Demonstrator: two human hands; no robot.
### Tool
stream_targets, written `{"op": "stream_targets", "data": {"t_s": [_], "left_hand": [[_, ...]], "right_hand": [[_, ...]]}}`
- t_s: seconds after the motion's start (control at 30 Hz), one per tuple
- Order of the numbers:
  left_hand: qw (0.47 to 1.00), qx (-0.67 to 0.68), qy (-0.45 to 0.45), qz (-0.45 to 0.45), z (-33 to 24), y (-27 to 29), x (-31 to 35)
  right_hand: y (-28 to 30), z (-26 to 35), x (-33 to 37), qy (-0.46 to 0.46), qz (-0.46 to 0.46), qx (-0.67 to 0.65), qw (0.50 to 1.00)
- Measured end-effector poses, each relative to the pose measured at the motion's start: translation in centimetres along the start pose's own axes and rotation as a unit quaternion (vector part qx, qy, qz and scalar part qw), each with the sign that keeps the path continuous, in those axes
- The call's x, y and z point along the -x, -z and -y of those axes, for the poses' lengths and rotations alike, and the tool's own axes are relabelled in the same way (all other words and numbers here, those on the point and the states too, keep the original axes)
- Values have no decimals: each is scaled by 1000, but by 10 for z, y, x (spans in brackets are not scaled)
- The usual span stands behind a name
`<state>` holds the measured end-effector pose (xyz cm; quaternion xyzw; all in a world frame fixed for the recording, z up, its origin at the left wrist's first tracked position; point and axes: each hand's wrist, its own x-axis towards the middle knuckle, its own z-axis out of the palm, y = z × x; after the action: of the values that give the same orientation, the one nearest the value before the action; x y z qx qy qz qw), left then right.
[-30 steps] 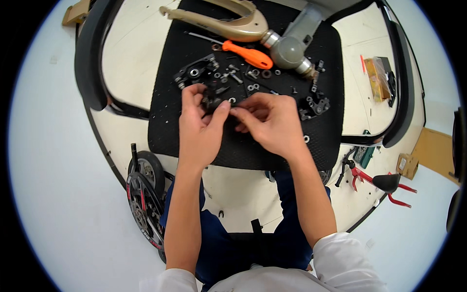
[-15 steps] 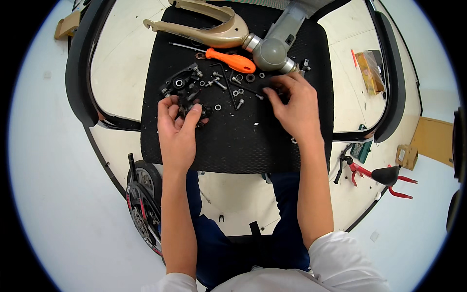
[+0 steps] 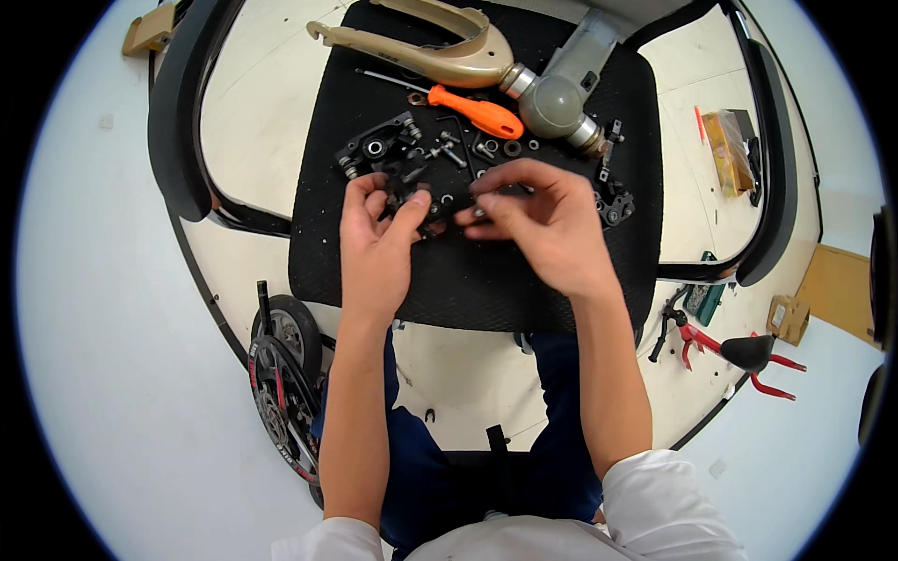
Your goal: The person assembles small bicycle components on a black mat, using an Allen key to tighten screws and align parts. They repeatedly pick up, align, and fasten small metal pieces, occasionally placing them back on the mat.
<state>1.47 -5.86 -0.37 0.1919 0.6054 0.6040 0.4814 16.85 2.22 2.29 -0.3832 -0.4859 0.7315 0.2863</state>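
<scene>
My left hand is closed around a small black metal mechanism, partly hidden by the fingers. Close beside it, my right hand pinches a small silvery piece, perhaps a screw; the fingertips cover most of it. Both hands hover over a black chair seat. Just beyond the left fingers lies a black bracket with a round ringed hole. Loose bolts, washers and a hex key are scattered beyond the hands. An orange-handled screwdriver rests farther back.
A beige fork joined to a grey tube joint spans the seat's far side. Another black metal part lies right of my right hand. Armrests flank the seat. On the floor are wheels and a red frame.
My right hand has moved left from the seat's right side to beside my left hand, now pinching a small piece. The whole view has shifted slightly, so the seat appears farther right.
</scene>
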Motion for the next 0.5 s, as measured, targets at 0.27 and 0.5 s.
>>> {"op": "stream_targets", "data": {"t_s": [0.27, 0.5], "left_hand": [[999, 47, 23, -7, -5, -5, 1], [999, 33, 20, -1, -2, -1, 1]], "right_hand": [[-13, -11, -2, 92, -46, 119, 988], [-20, -11, 0, 35, -38, 138, 989]]}}
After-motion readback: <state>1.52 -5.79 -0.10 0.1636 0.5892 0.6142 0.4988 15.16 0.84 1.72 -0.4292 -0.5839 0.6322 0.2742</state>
